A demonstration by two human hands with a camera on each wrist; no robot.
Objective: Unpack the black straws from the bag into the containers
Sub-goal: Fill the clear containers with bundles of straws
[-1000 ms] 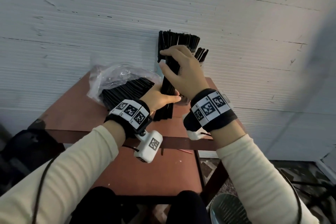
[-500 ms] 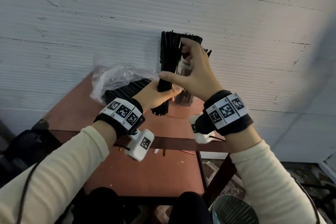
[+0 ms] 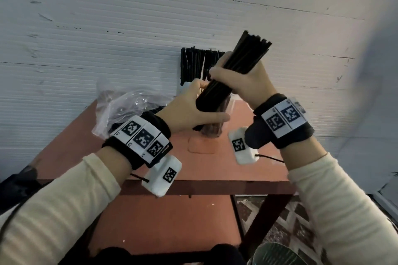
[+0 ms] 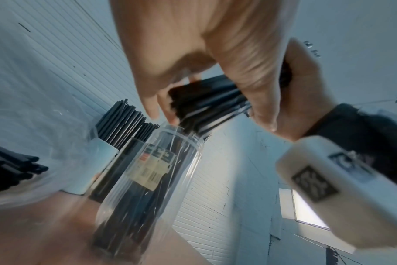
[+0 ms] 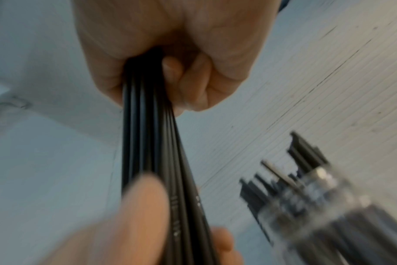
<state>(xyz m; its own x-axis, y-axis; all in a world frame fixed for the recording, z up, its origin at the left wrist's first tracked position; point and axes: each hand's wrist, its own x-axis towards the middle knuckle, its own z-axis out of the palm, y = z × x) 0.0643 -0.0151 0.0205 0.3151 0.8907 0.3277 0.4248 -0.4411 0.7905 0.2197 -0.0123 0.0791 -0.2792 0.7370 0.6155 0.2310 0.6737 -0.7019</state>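
While the fingers of the right hand (image 3: 247,86) wrap tight around the middle of a bundle of black straws (image 3: 234,71), the left hand (image 3: 193,112) cups the bundle's lower end, thumb stretched out beneath it and fingers curled against the straws. The bundle is held tilted, its top leaning up and to the right, its bottom end hanging just over the open mouth of a clear plastic jar (image 4: 147,188) that stands on the reddish-brown table (image 3: 163,161). From the left wrist view, the jar already shows dark straws inside, and the lowest tips of the bundle seem to sit at its rim; whether any have gone in cannot be told. Just behind the jar, to the far left against the white wall (image 3: 107,28), a second container (image 4: 95,170) stands packed with upright straws. Farther left on the table lies the crumpled clear bag (image 3: 127,105), with more black straws visible inside it. By this evidence the work looks well advanced but unfinished: one container appears full, the jar partly filled, this handful not yet dropped in, and the bag's remaining straws yet to be taken out.
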